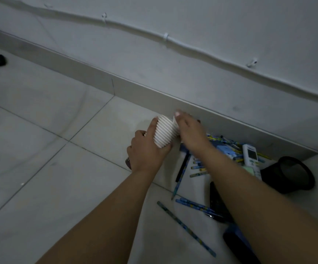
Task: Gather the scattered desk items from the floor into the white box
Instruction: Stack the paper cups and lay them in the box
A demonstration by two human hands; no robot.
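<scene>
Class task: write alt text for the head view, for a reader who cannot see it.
Two hands hold a white ribbed cup above a tiled floor by a wall: left hand gripping it, right hand at its rim. Blue pencils and a white remote lie nearby.

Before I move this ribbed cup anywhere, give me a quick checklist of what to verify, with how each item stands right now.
1. Left hand has a grip on the white ribbed cup: ok, its fingers curl round the side.
2. Right hand steadies the cup: ok, it rests against the cup's far side.
3. Cup is empty: cannot tell, its opening faces away.
4. White box in sight for the drop: not ok, none shows in this view.
5. Items left on the floor: not ok, pencils, a white remote and a black round container lie there.
</scene>
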